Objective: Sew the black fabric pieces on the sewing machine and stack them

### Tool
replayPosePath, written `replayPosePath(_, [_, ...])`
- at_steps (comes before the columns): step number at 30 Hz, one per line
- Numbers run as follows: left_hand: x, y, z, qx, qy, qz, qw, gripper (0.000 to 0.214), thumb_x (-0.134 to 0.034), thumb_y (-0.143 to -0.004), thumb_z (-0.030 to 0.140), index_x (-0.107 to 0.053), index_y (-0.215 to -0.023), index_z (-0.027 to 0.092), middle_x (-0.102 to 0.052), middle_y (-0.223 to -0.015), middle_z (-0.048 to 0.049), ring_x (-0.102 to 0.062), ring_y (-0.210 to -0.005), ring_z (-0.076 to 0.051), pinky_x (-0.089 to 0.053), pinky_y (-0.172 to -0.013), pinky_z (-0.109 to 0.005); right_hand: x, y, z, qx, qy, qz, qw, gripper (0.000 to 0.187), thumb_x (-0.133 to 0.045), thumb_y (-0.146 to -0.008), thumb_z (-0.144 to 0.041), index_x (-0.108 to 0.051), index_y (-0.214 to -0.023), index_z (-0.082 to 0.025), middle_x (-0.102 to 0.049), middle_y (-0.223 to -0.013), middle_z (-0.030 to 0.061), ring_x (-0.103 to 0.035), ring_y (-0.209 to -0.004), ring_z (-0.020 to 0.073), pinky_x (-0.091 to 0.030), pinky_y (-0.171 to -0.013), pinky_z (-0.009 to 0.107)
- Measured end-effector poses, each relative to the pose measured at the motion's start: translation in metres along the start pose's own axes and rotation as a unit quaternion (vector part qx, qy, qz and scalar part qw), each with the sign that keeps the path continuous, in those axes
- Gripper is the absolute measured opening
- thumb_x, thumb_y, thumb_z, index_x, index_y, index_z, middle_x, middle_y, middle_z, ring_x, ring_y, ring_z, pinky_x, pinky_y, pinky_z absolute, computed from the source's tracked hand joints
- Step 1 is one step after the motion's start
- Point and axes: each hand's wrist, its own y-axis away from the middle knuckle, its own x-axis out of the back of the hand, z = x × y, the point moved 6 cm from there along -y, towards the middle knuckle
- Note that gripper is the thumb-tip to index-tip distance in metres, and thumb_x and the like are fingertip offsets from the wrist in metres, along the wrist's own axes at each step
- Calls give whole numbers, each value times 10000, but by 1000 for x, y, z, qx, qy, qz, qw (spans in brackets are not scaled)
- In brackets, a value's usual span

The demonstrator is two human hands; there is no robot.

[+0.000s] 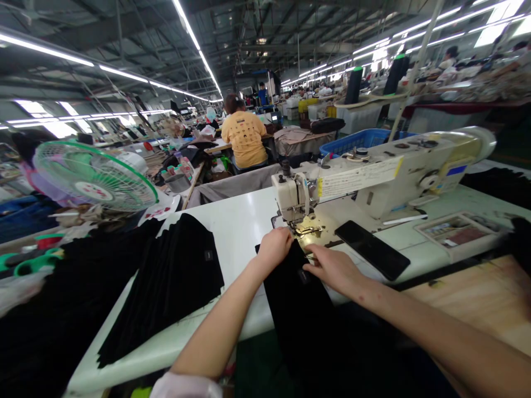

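A black fabric piece [296,301] lies on the white table [238,224] and hangs over its front edge toward me. My left hand [274,246] rests curled on the cloth's far edge, right beside the presser foot of the cream sewing machine [373,177]. My right hand [332,268] presses on the cloth just to the right, fingers together and pointing at the needle, next to a small label on the fabric. Both hands hold the fabric down.
A stack of black fabric pieces [170,276] lies to the left on the table. A black phone [372,249] and a small tray [454,231] sit by the machine. A green fan [93,177] stands far left. A person in a yellow shirt [244,138] sits ahead.
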Motion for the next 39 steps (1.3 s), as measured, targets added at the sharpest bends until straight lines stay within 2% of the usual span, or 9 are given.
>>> replayPosePath(3, [-11,-13,-8,22,10,-7,1000,141,-556,-898,236,-670,-838,180,-715,-931,-86,-667,-887,-220,-483,-765,-290,-4,1,-4,117,106,18,987,270,-582,-931,-228,-653,-1190,-200,-648,-1233,107,-703,-925,238,-576,-773,353])
replayPosePath(6, [-14,-22,-14,49,24,-16,998,140,-581,-866,241,-689,-805,176,-728,-864,-76,-673,-809,-211,-473,-708,-280,-11,0,-1,180,126,20,975,268,-520,-960,-192,-672,-1180,-202,-631,-1320,90,-692,-1037,247,-597,-850,386])
replayPosePath(16, [-22,-40,-30,81,59,-27,995,164,-583,-839,266,-715,-805,174,-747,-828,-75,-670,-745,-196,-439,-650,-267,-12,-12,7,161,117,5,980,317,-519,-956,-167,-646,-1248,-178,-599,-1381,86,-689,-1070,259,-604,-875,415])
replayPosePath(39, [-22,-39,-31,93,44,12,995,189,-546,-863,269,-699,-795,181,-738,-828,-89,-676,-779,-213,-428,-659,-279,-16,-15,5,141,160,5,977,372,-487,-950,-161,-619,-1297,-180,-563,-1422,84,-702,-1036,264,-616,-829,394])
